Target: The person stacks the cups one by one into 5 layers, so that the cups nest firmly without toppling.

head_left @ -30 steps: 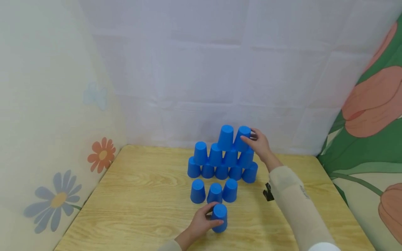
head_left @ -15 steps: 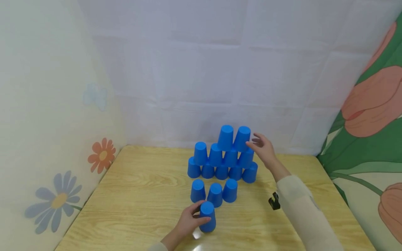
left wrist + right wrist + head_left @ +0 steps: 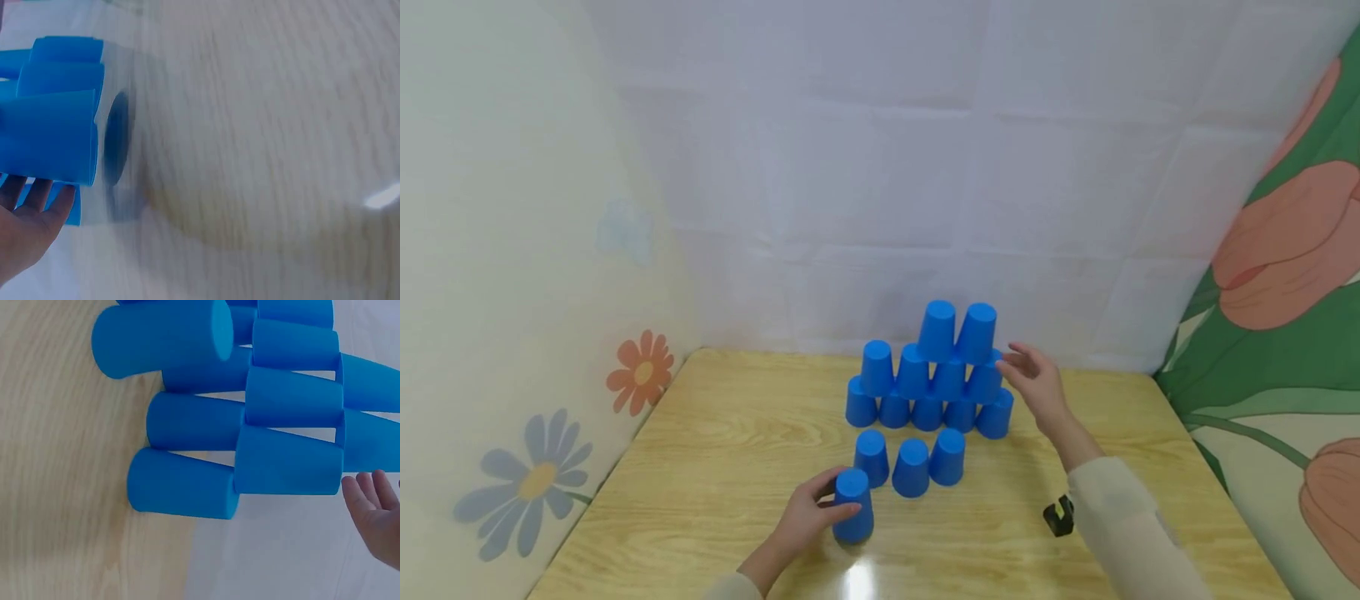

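Observation:
My left hand (image 3: 805, 518) grips an upside-down blue cup (image 3: 853, 510) at the front of the table, thumb on its near side. In the left wrist view the fingers (image 3: 39, 199) lie along that cup (image 3: 47, 137), whose rim sits a little off its dark reflection. My right hand (image 3: 1036, 385) hovers at the right side of a tiered stack of blue cups (image 3: 913, 372), fingers relaxed and holding nothing. Two cups (image 3: 976, 333) stand on the stack's top tier. The right wrist view shows the fingertips (image 3: 350, 485) right by the upper cups (image 3: 287, 460).
Three upside-down blue cups (image 3: 912, 469) stand in front of the stack, just beyond the held cup. A small black object (image 3: 1059, 517) lies near the right sleeve (image 3: 1112, 500). White cloth (image 3: 865, 167) hangs behind the wooden table (image 3: 715, 467), with flower-patterned panels on both sides.
My right hand has let go of the right top cup and drawn down and to the right. My left hand has carried its cup leftward.

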